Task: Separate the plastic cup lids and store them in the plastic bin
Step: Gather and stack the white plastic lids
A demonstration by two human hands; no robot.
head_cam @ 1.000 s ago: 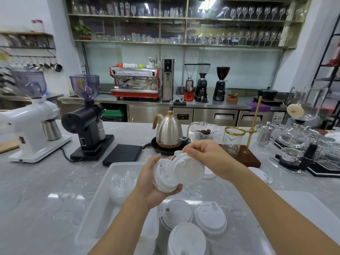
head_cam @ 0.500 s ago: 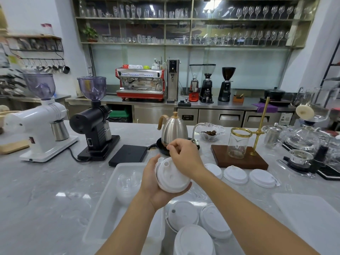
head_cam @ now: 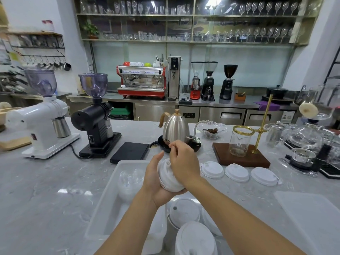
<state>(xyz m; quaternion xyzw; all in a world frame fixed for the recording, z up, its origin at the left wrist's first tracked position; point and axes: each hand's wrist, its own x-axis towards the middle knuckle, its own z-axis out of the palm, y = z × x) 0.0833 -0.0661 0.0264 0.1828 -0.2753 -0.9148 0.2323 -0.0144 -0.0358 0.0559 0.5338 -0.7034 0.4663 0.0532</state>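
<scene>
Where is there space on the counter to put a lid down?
Bare marble lies left of the plastic bin, in front of the white grinder. It's crowded right of the hands, by three loose lids and the wooden stand.

On the bench (head_cam: pixel 46 190): plastic bin (head_cam: pixel 103 214) at near centre, nested clear lids (head_cam: pixel 129 178) in its far end. Above the bin's right edge, a stack of cup lids (head_cam: pixel 168 178) between left hand (head_cam: pixel 153 181) and right hand (head_cam: pixel 184 162). Right of the hands, three single lids (head_cam: pixel 237 173) in a row, before a wooden drip stand (head_cam: pixel 241 159). Behind the hands, a gooseneck kettle (head_cam: pixel 175 128). Far left, two grinders (head_cam: pixel 97 116) side by side. Near edge, lidded cups (head_cam: pixel 184 212) right of the bin.
</scene>
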